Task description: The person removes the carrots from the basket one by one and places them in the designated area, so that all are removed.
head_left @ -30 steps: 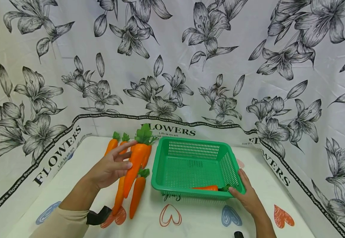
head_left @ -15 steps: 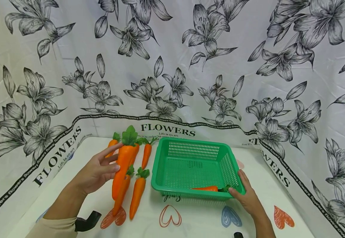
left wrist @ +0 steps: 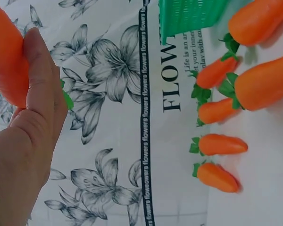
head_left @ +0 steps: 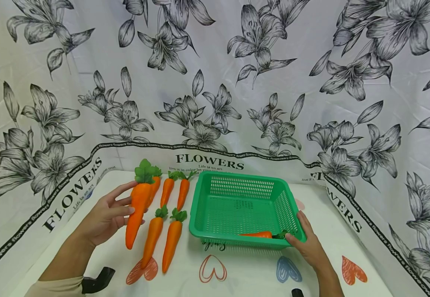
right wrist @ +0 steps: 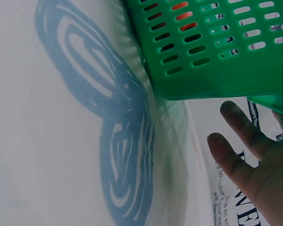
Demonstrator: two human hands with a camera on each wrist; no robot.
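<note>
My left hand holds a large orange carrot with leafy green top, raised over the left of the table, its tip pointing down. In the left wrist view the carrot lies against the fingers, its leaves mostly hidden behind them. My right hand grips the front right corner of a green perforated basket, thumb over the rim and fingers along the outside. From the right wrist, two fingers of that hand extend apart below the rim. Inside the basket, along its front wall, lies one carrot.
Between left hand and basket, carrots lie in two rows. Nearer are one carrot and another carrot; the back row holds several smaller ones, including a carrot. A flower-printed curtain hangs behind the white table.
My left hand has moved left with the large carrot, from above the rows toward their left end, uncovering carrots behind it. The right hand and basket have stayed put.
</note>
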